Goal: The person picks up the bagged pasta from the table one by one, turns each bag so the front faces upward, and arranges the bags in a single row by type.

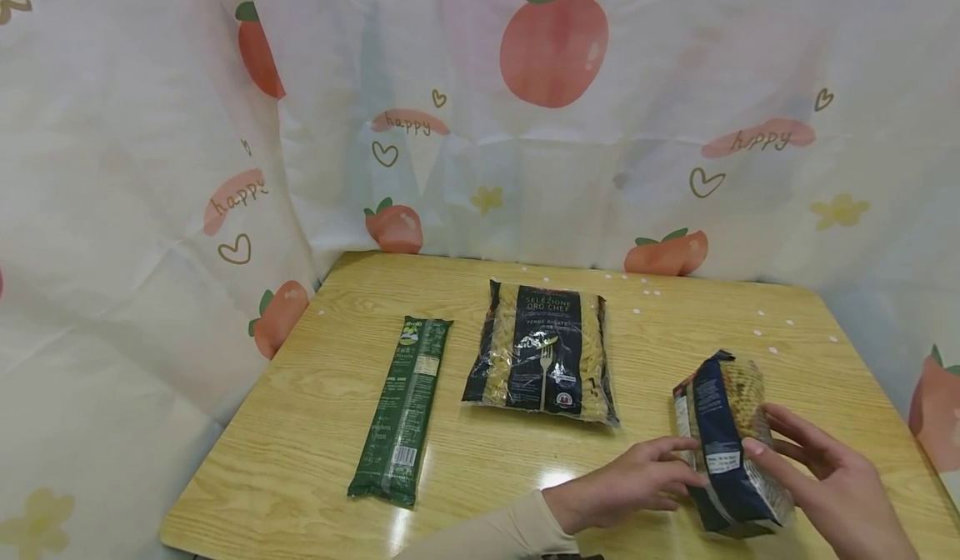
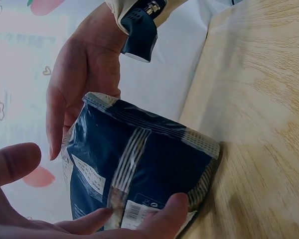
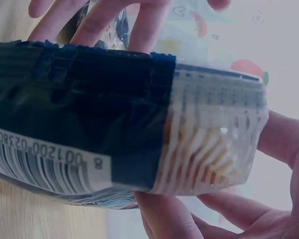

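Observation:
A dark blue pasta bag with clear sides stands tilted on its edge at the table's right. My left hand touches its left side with fairly straight fingers; in the left wrist view the thumb is off the bag. Holding the opposite side, my right hand has its thumb and fingers around the bag's edge. The right wrist view shows the bag's sealed end and barcode close up, with fingers of the right hand against it. Some fingertips are hidden behind the bag.
A large bag of penne lies flat mid-table. To its left lies a long green spaghetti packet. Small white dots mark the wooden table toward the back. A fruit-printed curtain hangs behind and at the sides.

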A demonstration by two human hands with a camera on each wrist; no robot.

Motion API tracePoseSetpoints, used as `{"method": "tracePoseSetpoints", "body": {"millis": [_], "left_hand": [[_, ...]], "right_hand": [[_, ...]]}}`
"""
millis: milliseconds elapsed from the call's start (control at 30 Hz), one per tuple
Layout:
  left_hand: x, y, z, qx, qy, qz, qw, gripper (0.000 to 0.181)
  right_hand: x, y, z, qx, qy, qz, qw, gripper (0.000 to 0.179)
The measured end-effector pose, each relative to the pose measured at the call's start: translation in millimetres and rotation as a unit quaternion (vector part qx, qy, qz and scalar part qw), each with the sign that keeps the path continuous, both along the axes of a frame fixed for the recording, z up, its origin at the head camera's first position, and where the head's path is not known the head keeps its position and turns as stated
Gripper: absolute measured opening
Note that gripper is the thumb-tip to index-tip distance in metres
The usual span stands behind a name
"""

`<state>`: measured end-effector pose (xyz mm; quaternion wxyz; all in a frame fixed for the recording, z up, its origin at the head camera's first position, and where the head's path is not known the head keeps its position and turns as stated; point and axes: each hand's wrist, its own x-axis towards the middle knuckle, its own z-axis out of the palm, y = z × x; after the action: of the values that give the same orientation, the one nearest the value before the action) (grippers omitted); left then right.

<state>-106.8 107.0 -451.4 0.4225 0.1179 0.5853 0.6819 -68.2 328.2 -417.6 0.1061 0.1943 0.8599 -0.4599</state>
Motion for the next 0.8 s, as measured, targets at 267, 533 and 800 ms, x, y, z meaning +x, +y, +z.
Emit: {"method": "tracePoseSetpoints", "body": {"millis": [267,533,800], "left_hand": [[2.4,1.5,2.9,-0.030,0.020,0.024,0.9991,0.051],[5.9,1.8,2.3,-0.047,0.022,0.064,0.9966,0.050],[6.2,1.9,2.3,-0.067,0.009,0.076,0.9948,0.055]], "right_hand": [[5.8,1,-0.6,-0.020,0.011,0.046,0.9987,0.084],[9.2,3,-9.6,-0.059,0.057,0.062,0.9947,0.069],[10.6,3,-17.9,-0.138,0.111,0.069,0.9819,0.057]]}}
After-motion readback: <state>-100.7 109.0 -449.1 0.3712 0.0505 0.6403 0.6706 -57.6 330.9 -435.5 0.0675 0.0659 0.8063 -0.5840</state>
